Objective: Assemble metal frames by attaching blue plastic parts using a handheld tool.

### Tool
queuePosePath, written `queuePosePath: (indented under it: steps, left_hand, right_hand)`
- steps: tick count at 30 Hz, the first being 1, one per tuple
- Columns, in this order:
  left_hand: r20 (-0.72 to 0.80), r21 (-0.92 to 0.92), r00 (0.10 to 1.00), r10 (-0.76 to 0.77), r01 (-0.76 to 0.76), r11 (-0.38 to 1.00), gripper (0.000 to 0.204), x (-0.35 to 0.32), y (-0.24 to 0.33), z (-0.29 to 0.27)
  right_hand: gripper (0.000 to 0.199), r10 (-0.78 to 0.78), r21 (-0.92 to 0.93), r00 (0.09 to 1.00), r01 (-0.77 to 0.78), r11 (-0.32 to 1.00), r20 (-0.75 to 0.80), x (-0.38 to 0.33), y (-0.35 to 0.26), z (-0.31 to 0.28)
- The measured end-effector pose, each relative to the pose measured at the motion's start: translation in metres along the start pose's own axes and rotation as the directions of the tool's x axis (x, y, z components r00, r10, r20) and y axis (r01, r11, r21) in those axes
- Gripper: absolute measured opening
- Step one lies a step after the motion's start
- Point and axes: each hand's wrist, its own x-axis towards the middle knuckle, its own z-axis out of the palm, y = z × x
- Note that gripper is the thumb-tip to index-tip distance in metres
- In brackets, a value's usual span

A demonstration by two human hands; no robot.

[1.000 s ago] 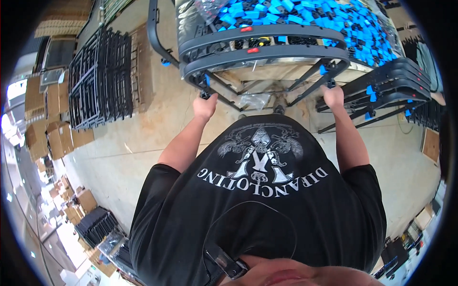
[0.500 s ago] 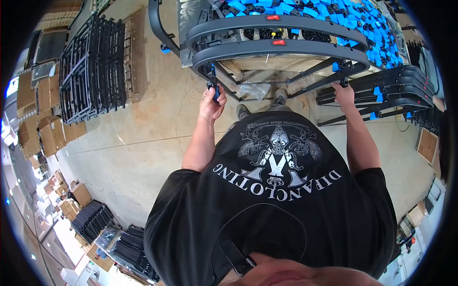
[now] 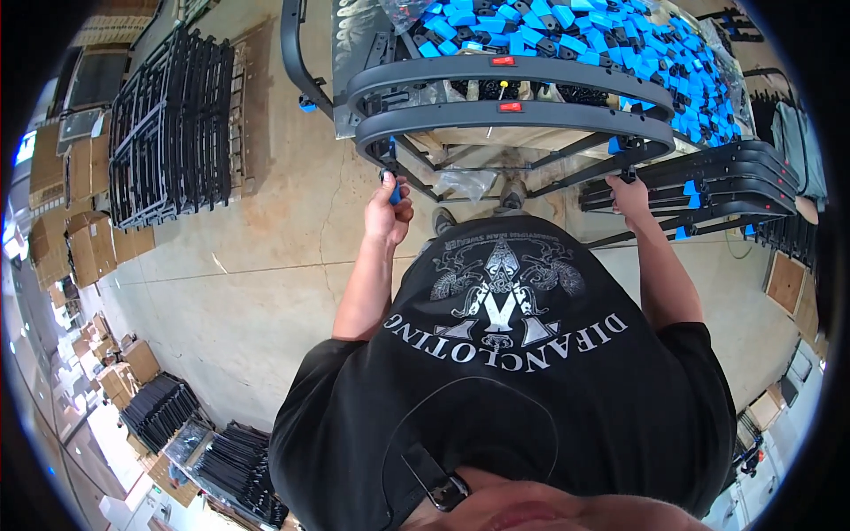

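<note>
My left hand (image 3: 388, 211) is closed around a small blue-and-black piece (image 3: 395, 190), mostly hidden by the fingers, just below the left corner of a black curved metal frame (image 3: 443, 120). My right hand (image 3: 629, 196) is closed on a dark part (image 3: 628, 173) under that frame's right end; fingers cover most of it. A red label (image 3: 511, 107) marks the middle of the frame's curved bar. Directly behind is a second curved bar (image 3: 425, 78) with its own red label. A blue clip (image 3: 616, 145) shows near the right corner.
Beyond the frames, a heap of blue-and-black plastic pieces (image 3: 575, 35) covers a worktable. Stacked black frames (image 3: 708, 181) stand close on my right, near another person's hand (image 3: 806, 210). More frames (image 3: 173, 133) are piled on a pallet at left, beside cardboard boxes (image 3: 93, 248).
The view has shifted slightly, so frames and heap appear a little lower. Both hands stay closed near the frame's ends; less of the left hand's piece shows above the thumb.
</note>
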Motion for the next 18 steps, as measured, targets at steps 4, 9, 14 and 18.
queuePosePath:
  steps: [4, 9, 14, 18]
  left_hand:
    - [-0.16, 0.068, 0.974, -0.163, 0.175, 0.982, 0.047, -0.01, 0.018, 0.018]
    - [-0.305, 0.083, 0.897, -0.321, 0.361, 0.929, 0.051, -0.013, 0.031, 0.035]
    - [-0.322, 0.036, 0.856, -0.404, 0.438, 0.898, 0.047, -0.007, 0.038, 0.036]
    - [-0.342, 0.031, 0.833, -0.435, 0.473, 0.881, 0.033, -0.006, 0.051, 0.046]
  right_hand:
    - [0.027, -0.018, -0.097, 1.0, 0.017, 0.995, -0.002, 0.004, 0.004, -0.004]
    - [0.033, -0.051, -0.205, 0.999, 0.052, 0.977, 0.006, -0.002, 0.0, -0.008]
    - [0.032, -0.114, -0.338, 0.986, 0.15, 0.929, 0.124, -0.018, -0.017, -0.026]
    - [0.038, -0.082, -0.451, 0.991, 0.12, 0.884, 0.103, -0.027, -0.033, -0.027]
